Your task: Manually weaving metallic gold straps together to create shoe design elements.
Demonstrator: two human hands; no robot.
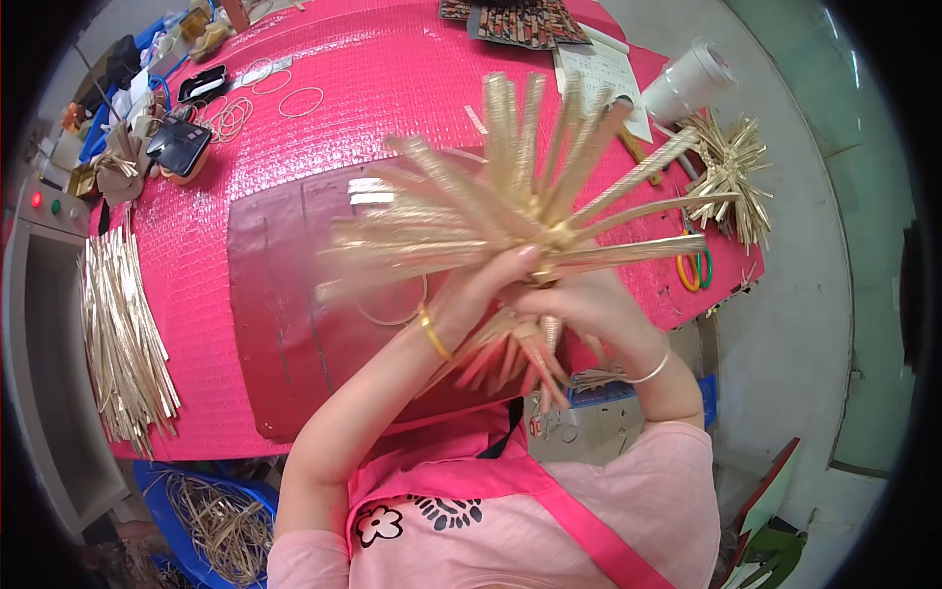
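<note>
A bundle of flat gold strips (535, 211) is gathered at its middle and fans out above and below my hands. My left hand (491, 280) is closed round the gathered middle from the left, its thumb on top. From the right, my right hand (579, 302) is closed on the same bundle just below the knot-like centre. The fingers of both hands are partly hidden behind the strips and each other, and some strip ends are smeared by motion. Below the bundle lies a dark red mat (285, 324), with a thin pale ring (392, 319) on it.
A pink-covered table (363, 88) bears a pile of loose gold strips (123, 334) at left. At right are another gold bundle (731, 177), scissors (693, 267) with orange and green handles and a white spool (687, 80). A blue basket (157, 481) of strips stands below left.
</note>
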